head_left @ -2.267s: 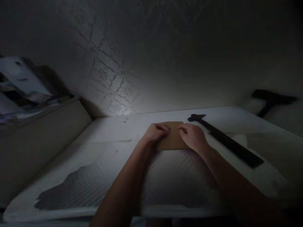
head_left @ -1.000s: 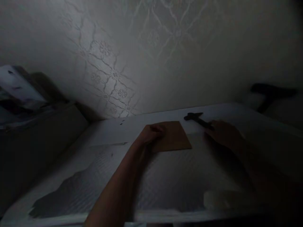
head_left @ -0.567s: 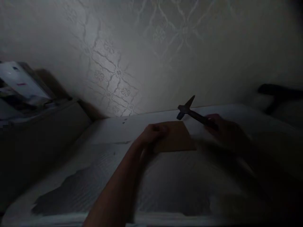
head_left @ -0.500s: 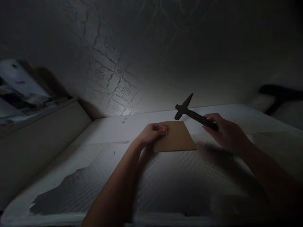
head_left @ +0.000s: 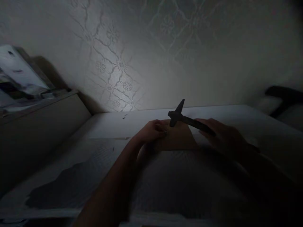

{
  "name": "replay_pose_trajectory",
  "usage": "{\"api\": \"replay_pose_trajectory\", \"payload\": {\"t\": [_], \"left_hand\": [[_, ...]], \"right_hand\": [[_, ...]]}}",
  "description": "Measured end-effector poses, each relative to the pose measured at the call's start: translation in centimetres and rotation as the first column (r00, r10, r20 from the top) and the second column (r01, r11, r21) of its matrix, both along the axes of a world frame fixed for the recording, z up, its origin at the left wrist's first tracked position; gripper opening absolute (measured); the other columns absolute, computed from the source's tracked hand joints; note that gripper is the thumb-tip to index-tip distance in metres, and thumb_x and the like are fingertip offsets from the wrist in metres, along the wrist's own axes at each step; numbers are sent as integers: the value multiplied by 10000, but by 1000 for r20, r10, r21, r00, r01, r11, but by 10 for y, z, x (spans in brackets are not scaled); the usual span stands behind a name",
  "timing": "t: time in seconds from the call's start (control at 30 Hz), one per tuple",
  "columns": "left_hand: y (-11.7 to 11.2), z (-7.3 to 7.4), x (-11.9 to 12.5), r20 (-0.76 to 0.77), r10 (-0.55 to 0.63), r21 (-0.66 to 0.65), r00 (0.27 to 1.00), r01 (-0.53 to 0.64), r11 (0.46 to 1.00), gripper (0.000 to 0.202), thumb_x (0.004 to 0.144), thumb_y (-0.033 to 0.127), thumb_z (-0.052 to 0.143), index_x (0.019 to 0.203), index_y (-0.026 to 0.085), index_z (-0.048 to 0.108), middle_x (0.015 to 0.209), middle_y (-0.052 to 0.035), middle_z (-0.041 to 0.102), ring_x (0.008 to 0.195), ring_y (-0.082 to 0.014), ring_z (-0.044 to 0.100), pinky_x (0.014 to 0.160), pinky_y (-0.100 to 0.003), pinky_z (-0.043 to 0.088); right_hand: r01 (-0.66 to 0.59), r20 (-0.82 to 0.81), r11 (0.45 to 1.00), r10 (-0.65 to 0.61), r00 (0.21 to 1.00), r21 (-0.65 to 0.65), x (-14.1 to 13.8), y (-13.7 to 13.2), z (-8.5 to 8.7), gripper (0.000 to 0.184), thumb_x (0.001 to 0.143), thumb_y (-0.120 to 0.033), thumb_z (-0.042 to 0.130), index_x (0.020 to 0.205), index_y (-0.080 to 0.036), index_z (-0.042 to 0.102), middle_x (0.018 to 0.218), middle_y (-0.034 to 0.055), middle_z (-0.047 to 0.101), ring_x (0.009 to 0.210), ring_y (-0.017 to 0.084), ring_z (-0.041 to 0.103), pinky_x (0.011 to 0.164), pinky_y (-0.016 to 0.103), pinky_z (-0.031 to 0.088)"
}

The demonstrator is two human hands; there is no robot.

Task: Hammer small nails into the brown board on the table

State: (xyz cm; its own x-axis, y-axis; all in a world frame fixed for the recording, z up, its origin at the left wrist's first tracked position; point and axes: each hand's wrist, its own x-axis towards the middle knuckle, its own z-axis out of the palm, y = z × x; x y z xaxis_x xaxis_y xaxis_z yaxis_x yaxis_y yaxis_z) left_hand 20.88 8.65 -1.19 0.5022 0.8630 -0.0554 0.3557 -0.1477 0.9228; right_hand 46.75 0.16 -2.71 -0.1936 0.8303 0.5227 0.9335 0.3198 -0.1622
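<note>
My right hand [head_left: 222, 134] is wrapped around the handle of a dark hammer [head_left: 175, 116], whose head has a pointed end tilted up. The hammer head hovers over the upper part of a flat brown board [head_left: 177, 140], close to my left fingertips; I cannot tell whether it touches the board. My left hand [head_left: 151, 130] rests at the board's left side, with thumb and index finger pinched together over its surface. Whatever lies in that pinch is too dark and small to make out.
A white table [head_left: 101, 124] runs up to a patterned wall, with a grey patterned cover [head_left: 71, 183] on it. Small dark bits [head_left: 125, 116] lie near the wall. On the left stands a cabinet [head_left: 47, 123] with items on top. A dark object [head_left: 284, 94] shows at right.
The hammer has come down and to the left, nearer my left fingertips. My left hand stays at the board. The hands and board look darker, the wall brighter.
</note>
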Motion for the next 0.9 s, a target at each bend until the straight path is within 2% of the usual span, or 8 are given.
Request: {"api": "replay_pose_trajectory", "payload": {"t": [0.13,0.27,0.43,0.7,0.9], "left_hand": [[0,-4,5,-89,98,137,991,-85,987,466,635,145,713,1083,115,587,864,-74,691,806,-191,641,746,-306,497],[0,-7,8,-94,93,201,991,-73,977,445,636,143,704,1068,133,596,860,-67,687,783,-191,637,754,-311,495],[0,-9,10,-177,131,309,975,-71,948,469,625,136,682,1087,139,601,895,-65,676,807,-199,620,757,-306,492],[-2,-7,11,-208,142,330,968,-68,941,477,632,159,670,1100,131,584,961,-74,670,857,-203,622,779,-311,500],[-2,-8,10,-200,143,327,969,-71,942,484,631,159,673,1106,166,584,979,-50,675,904,-204,625,808,-313,505]], "right_hand": [[-7,-7,1000,7,1000,-22,-4,-1,1,391,905,-308,392,1271,-261,519,1169,55,636,983,235,628,770,321,488],[-63,18,998,64,998,-26,-9,-1,-1,417,908,-279,392,1316,-266,475,1165,55,632,989,228,626,774,311,487],[-86,49,996,87,995,-24,-15,-1,-3,417,905,-251,401,1315,-234,472,1143,69,637,938,226,638,756,321,497],[-126,92,991,121,988,48,-12,2,-10,438,890,-222,433,1328,-228,439,1098,75,644,876,227,651,689,324,509],[-115,96,992,110,989,48,-13,2,-9,408,892,-236,435,1300,-226,459,1109,75,645,872,226,654,674,318,512]]}}
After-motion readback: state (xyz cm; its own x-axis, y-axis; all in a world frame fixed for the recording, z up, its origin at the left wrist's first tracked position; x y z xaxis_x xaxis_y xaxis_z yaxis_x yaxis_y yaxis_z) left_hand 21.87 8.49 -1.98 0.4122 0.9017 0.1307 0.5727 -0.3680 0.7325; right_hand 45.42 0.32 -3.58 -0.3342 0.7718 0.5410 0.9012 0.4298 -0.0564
